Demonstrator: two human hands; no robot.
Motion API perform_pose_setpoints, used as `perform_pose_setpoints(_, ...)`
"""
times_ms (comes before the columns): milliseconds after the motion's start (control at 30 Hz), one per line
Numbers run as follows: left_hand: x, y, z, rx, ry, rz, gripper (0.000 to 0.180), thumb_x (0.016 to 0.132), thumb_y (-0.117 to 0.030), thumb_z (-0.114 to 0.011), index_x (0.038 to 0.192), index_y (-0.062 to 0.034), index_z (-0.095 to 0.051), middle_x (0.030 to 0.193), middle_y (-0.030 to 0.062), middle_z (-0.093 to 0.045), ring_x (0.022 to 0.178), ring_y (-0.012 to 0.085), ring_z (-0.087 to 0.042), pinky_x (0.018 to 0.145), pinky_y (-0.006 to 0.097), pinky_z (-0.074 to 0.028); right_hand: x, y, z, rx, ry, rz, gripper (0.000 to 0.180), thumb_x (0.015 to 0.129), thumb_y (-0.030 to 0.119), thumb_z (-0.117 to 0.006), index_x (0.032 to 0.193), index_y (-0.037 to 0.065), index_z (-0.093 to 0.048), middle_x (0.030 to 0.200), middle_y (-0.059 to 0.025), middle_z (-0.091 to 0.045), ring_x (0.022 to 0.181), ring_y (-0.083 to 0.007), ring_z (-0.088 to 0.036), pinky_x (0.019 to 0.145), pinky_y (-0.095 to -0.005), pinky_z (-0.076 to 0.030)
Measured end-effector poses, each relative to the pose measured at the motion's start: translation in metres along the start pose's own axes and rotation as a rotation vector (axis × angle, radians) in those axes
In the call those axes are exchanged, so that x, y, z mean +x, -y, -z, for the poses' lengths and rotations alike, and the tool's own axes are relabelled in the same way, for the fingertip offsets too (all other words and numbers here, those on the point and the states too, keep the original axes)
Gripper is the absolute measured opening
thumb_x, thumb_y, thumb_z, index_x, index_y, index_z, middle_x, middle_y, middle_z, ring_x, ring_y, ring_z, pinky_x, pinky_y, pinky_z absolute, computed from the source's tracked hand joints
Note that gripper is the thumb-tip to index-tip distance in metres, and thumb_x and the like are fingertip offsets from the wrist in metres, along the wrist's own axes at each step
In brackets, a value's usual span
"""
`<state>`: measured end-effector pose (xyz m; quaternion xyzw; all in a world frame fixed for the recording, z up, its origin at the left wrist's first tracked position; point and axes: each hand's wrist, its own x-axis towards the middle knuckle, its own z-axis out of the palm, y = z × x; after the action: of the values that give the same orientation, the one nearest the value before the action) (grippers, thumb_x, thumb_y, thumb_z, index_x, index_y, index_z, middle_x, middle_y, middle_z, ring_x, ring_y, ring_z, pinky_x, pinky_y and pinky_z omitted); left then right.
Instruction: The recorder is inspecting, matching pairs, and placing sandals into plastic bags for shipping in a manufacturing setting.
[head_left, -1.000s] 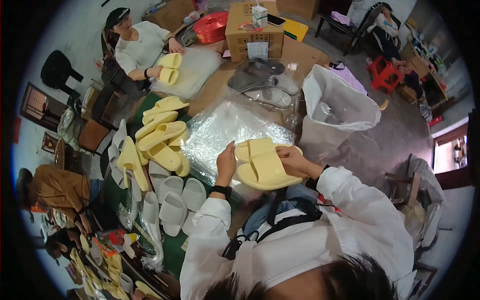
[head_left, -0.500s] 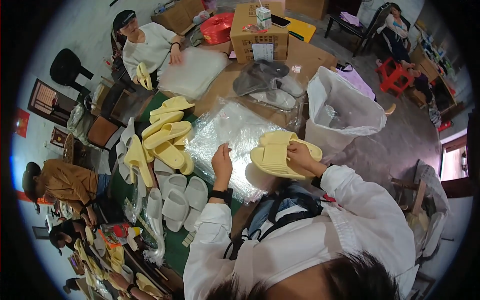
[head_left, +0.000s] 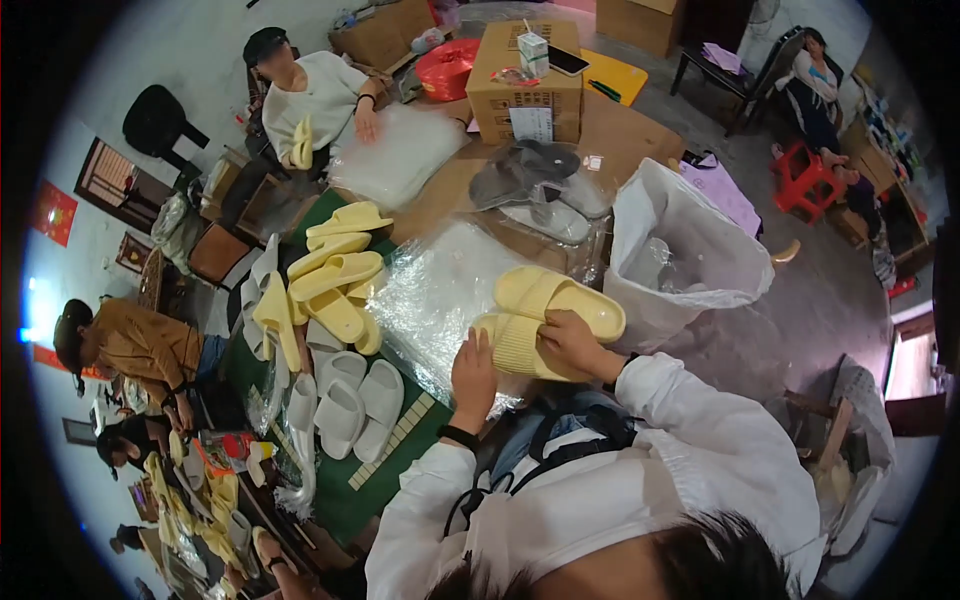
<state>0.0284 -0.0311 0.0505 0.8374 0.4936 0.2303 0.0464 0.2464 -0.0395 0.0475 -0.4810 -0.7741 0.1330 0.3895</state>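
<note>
A pair of yellow slippers point(head_left: 585, 305) with ribbed straps lies side by side over the stack of clear plastic bags point(head_left: 425, 285). My right hand point(head_left: 577, 345) grips the pair at the strap of the near slipper. Against that slipper's toe end is my left hand point(head_left: 473, 372), fingertips pressed together; what they pinch, slipper edge or bag film, is too small to make out. To the left sit a heap of yellow slippers point(head_left: 335, 272) and several pale grey slippers point(head_left: 342, 418).
Dark grey slippers point(head_left: 525, 172) in clear film lie beyond the bags. An open white sack point(head_left: 690, 285) stands right of my hands. Behind is a cardboard box point(head_left: 500, 105) holding a drink carton and phone. Across the table a co-worker point(head_left: 310, 100) holds yellow slippers.
My right hand has brought the yellow slippers leftward and turned them. My left hand has dropped nearer and met their toe end. The whole view has shifted slightly.
</note>
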Motion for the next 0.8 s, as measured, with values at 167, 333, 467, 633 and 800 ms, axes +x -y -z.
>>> perform_pose_setpoints(167,0.000,-0.024,0.009,0.087,0.042,-0.025,0.042,0.082,-0.010,-0.050,0.124,-0.0118,-0.047,0.133,0.0168,-0.036,0.123,0.0420,-0.029,0.101,0.058,-0.016,0.009,0.018,-0.027,-0.068,0.033,0.119,0.020,0.064,0.011,-0.061,0.082,0.004,-0.057,0.075,-0.0130,-0.048,0.070,-0.0309,-0.051,0.060,-0.0401,-0.041)
perform_pose_setpoints(333,-0.005,-0.027,0.018,-0.119,0.095,-0.068,0.045,0.085,-0.010,-0.049,0.129,-0.0191,-0.044,0.138,0.0132,-0.032,0.127,0.0422,-0.022,0.101,0.059,-0.013,0.033,0.022,-0.054,-0.040,0.042,0.052,0.023,0.067,0.017,-0.058,0.086,0.004,-0.056,0.085,-0.0158,-0.050,0.080,-0.0330,-0.051,0.068,-0.0422,-0.040)
perform_pose_setpoints(467,0.006,-0.026,0.034,-0.402,0.138,-0.105,0.043,0.086,-0.006,-0.045,0.129,-0.0148,-0.044,0.139,0.0135,-0.030,0.127,0.0413,-0.025,0.102,0.048,-0.022,0.072,0.011,-0.075,-0.200,0.051,0.086,0.035,0.072,0.024,-0.055,0.103,0.008,-0.054,0.112,-0.0208,-0.048,0.105,-0.0361,-0.046,0.085,-0.0433,-0.036)
perform_pose_setpoints(633,0.023,-0.025,0.049,-0.673,0.122,-0.089,0.037,0.085,-0.003,-0.041,0.121,-0.0051,-0.049,0.124,0.0204,-0.046,0.116,0.0385,-0.041,0.097,0.038,-0.033,0.118,0.015,-0.069,-0.030,0.210,-0.078,0.030,0.078,0.027,-0.053,0.102,0.009,-0.053,0.113,-0.0201,-0.045,0.105,-0.0369,-0.043,0.078,-0.0436,-0.038)
perform_pose_setpoints(800,0.065,0.006,0.053,-1.264,-0.074,0.547,0.035,0.095,-0.022,-0.036,0.117,0.0021,-0.048,0.109,0.0137,-0.055,0.106,0.0210,-0.050,0.089,0.030,-0.038,0.074,0.018,-0.063,0.110,0.292,-0.320,0.036,0.076,0.021,-0.060,0.107,0.004,-0.055,0.101,-0.0189,-0.056,0.095,-0.0326,-0.053,0.080,-0.0405,-0.042)
